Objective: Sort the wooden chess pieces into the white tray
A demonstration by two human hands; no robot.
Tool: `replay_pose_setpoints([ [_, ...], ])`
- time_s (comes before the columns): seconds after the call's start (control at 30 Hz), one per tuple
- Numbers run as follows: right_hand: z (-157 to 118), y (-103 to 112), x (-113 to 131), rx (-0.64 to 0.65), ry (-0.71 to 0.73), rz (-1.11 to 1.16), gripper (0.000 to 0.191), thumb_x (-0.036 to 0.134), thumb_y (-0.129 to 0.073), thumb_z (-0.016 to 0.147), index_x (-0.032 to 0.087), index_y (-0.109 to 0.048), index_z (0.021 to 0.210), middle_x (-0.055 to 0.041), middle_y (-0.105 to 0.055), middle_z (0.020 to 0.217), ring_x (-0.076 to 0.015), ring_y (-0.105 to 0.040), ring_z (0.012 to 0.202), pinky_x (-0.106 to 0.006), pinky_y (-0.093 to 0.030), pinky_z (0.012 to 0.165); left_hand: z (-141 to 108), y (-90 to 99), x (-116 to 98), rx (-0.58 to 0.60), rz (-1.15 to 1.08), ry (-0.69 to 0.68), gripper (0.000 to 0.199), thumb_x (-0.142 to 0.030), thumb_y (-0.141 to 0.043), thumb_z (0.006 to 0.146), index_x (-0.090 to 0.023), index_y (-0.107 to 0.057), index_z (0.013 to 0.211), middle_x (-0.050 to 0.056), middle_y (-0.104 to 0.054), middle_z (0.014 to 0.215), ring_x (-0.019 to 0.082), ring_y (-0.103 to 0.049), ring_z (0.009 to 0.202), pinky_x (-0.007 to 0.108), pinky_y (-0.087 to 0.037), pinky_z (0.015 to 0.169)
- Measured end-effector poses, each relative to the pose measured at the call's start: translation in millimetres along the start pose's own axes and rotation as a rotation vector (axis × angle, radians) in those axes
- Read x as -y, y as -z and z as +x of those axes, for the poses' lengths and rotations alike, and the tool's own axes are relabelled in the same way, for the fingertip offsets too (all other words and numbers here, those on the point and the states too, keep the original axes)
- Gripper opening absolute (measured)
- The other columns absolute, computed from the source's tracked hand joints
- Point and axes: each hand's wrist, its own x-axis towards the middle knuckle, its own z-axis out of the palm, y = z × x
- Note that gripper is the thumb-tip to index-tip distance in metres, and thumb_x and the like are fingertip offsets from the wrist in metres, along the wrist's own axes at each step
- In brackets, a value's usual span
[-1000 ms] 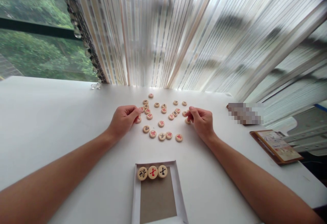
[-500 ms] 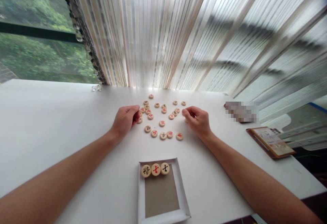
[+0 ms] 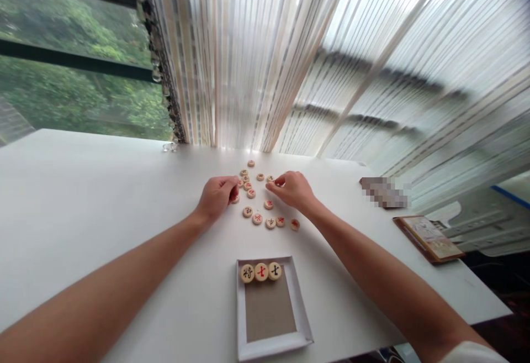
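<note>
Discs (image 3: pixel 261 272) in box (image 3: pixel 242 313): black 将, red 士, black 士.

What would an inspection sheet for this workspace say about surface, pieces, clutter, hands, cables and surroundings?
Surface: white table.
Pieces: loose round pieces, marked red or black; three more pieces in a row at the far end of a shallow tray.
Clutter: flat brown-edged item and pixelated item, both at right.
Hands: left hand and right hand at the loose pieces; grips unclear.
Cables: nothing seen.
Surroundings: striped curtain; window with greenery outside.
</note>
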Motion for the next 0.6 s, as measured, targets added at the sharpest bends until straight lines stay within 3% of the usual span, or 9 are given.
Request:
replay_pose_setpoints([
  [0.17, -0.7, -0.7, 7.6, -0.016, -0.041, 0.111, 0.016, 0.033, -0.076, 0.086, 0.019, -0.084, 0.085, -0.0135, -0.083, 0.095, -0.0308, -0.073, 0.093, -0.036, -0.05, 0.079, -0.4, -1.1, 0.2, 0.011, 0.014, -0.005, 0.043, -0.037, -0.055, 0.093, -0.017, -0.053, 0.055, -0.002, -0.048, 0.048, 0.008, -0.04, 0.043, 0.021, -0.028, 0.043],
  [0.33, -4.5, 1.8, 4.2, -0.027, -0.023, 0.324, 0.006, 0.021, -0.077, 0.078, 0.019, -0.08, 0.083, -0.0067, -0.079, 0.084, -0.0238, -0.07, 0.084, -0.035, -0.05, 0.078, 0.9, -0.7, 4.8, 0.027, 0.047, -0.043, 0.044, -0.04, -0.054, 0.094, -0.018, -0.054, 0.056, -0.003, -0.048, 0.047, 0.009, -0.039, 0.043, 0.023, -0.03, 0.045],
  [0.47, -13.8, 4.4, 4.3, -0.005, 0.0, 0.617, 0.021, 0.031, -0.081, 0.079, 0.018, -0.08, 0.095, -0.0053, -0.078, 0.081, -0.0208, -0.071, 0.077, -0.035, -0.055, 0.076, 1.8, 0.8, 8.1, 0.043, 0.095, -0.097, 0.047, -0.046, -0.054, 0.094, -0.018, -0.056, 0.056, -0.002, -0.05, 0.048, 0.01, -0.04, 0.045, 0.024, -0.031, 0.048],
  [0.6, -32.4, 8.8, 10.0, 0.066, -0.029, 0.949, 0.044, 0.052, -0.089, 0.072, 0.017, -0.076, 0.094, -0.0085, -0.079, 0.089, -0.0238, -0.078, 0.078, -0.039, -0.062, 0.075, -3.6, 0.1, 4.3, 0.089, 0.152, -0.16, 0.045, -0.045, -0.061, 0.092, -0.017, -0.058, 0.057, -0.002, -0.053, 0.053, 0.01, -0.043, 0.051, 0.023, -0.032, 0.052],
])
